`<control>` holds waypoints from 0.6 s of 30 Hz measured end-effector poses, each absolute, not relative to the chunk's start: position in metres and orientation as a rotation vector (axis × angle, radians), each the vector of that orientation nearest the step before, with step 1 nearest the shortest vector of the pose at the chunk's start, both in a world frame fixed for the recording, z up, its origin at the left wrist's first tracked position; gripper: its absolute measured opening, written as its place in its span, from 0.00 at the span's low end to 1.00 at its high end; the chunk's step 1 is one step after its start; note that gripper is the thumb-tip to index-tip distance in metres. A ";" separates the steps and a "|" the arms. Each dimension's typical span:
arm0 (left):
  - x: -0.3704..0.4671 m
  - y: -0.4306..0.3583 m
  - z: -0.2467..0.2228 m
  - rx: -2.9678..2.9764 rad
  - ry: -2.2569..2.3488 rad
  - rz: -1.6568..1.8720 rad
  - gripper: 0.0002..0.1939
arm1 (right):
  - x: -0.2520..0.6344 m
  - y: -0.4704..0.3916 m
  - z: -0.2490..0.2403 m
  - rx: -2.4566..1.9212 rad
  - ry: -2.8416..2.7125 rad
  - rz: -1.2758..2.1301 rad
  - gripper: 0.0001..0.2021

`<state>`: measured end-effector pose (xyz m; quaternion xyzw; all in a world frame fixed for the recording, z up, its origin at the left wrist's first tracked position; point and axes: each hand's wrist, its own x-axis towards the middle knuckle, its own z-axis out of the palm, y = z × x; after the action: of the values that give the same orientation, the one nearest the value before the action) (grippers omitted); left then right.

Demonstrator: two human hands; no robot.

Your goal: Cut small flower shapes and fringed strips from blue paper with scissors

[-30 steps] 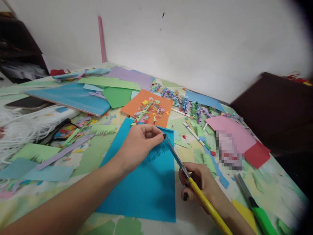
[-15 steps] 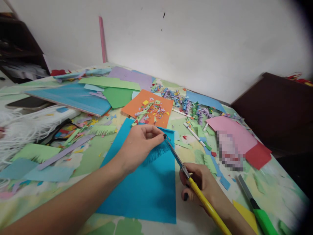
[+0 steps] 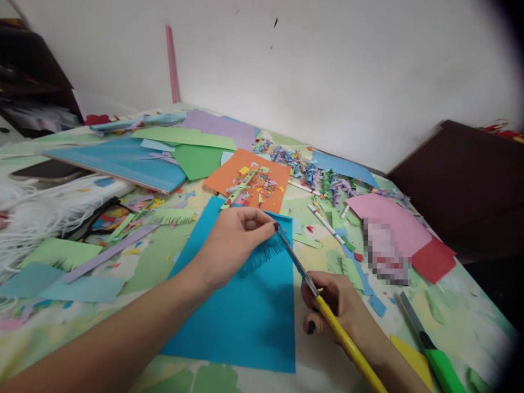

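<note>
My left hand (image 3: 243, 240) pinches a narrow blue paper strip (image 3: 262, 256) whose lower edge is cut into fringe. The strip is held over a larger sheet of blue paper (image 3: 245, 322). My right hand (image 3: 338, 305) is closed around a pair of scissors with a long yellow handle (image 3: 347, 341). Their metal blades (image 3: 292, 251) look nearly closed and point up-left, with the tips at the strip beside my left thumb. Part of the strip is hidden behind my left fingers.
An orange sheet (image 3: 221, 180) with paper bits lies beyond the blue sheet. White markers (image 3: 325, 222) and curled paper pieces (image 3: 311, 177) are at the right. A green-handled knife (image 3: 442, 371) lies front right. Eyeglasses (image 3: 92, 218) and white yarn (image 3: 45, 218) sit at left.
Both hands, the strip and the scissors stay almost in place. Only a very slight shift of the view shows.
</note>
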<state>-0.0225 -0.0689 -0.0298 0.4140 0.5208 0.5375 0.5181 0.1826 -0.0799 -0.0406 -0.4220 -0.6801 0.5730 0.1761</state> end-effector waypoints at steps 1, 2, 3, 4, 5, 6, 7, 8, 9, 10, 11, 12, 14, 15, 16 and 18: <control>-0.023 -0.069 -0.030 0.992 1.247 1.290 0.04 | 0.182 -0.080 -0.041 -1.201 -1.920 1.629 0.20; -0.023 -0.069 -0.030 0.990 1.246 1.286 0.04 | 0.182 -0.080 -0.040 -1.206 -1.916 1.632 0.20; -0.023 -0.069 -0.030 0.988 1.248 1.283 0.04 | 0.182 -0.080 -0.040 -1.210 -1.916 1.631 0.20; -0.023 -0.069 -0.030 0.986 1.251 1.279 0.03 | 0.182 -0.080 -0.040 -1.215 -1.914 1.628 0.20; -0.023 -0.069 -0.029 0.986 1.253 1.278 0.03 | 0.182 -0.080 -0.040 -1.218 -1.913 1.628 0.21; -0.022 -0.069 -0.029 0.988 1.256 1.280 0.03 | 0.182 -0.080 -0.040 -1.220 -1.913 1.624 0.21; -0.022 -0.069 -0.029 0.989 1.256 1.283 0.03 | 0.182 -0.080 -0.040 -1.220 -1.914 1.618 0.21; -0.022 -0.069 -0.029 0.990 1.256 1.286 0.03 | 0.182 -0.080 -0.040 -1.219 -1.917 1.615 0.21; -0.022 -0.069 -0.029 0.989 1.254 1.288 0.03 | 0.182 -0.080 -0.040 -1.218 -1.917 1.616 0.21; -0.022 -0.069 -0.029 0.986 1.253 1.287 0.03 | 0.182 -0.080 -0.041 -1.217 -1.918 1.616 0.21; -0.022 -0.069 -0.030 0.984 1.251 1.286 0.03 | 0.182 -0.080 -0.041 -1.216 -1.920 1.613 0.21; -0.022 -0.069 -0.030 0.981 1.251 1.284 0.03 | 0.182 -0.079 -0.042 -1.215 -1.920 1.613 0.21; -0.022 -0.069 -0.030 0.978 1.254 1.282 0.03 | 0.182 -0.079 -0.042 -1.216 -1.913 1.617 0.22; -0.022 -0.069 -0.030 0.978 1.256 1.281 0.03 | 0.182 -0.079 -0.043 -1.219 -1.911 1.617 0.22; -0.022 -0.069 -0.030 0.979 1.259 1.280 0.03 | 0.182 -0.079 -0.043 -1.223 -1.910 1.616 0.22; -0.022 -0.069 -0.030 0.978 1.257 1.279 0.03 | 0.182 -0.079 -0.043 -1.236 -1.906 1.621 0.22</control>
<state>-0.0215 -0.0694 -0.0304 0.4083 0.5247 0.5340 0.5223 0.1818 -0.0791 -0.0434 -0.4361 -0.6726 0.5718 0.1744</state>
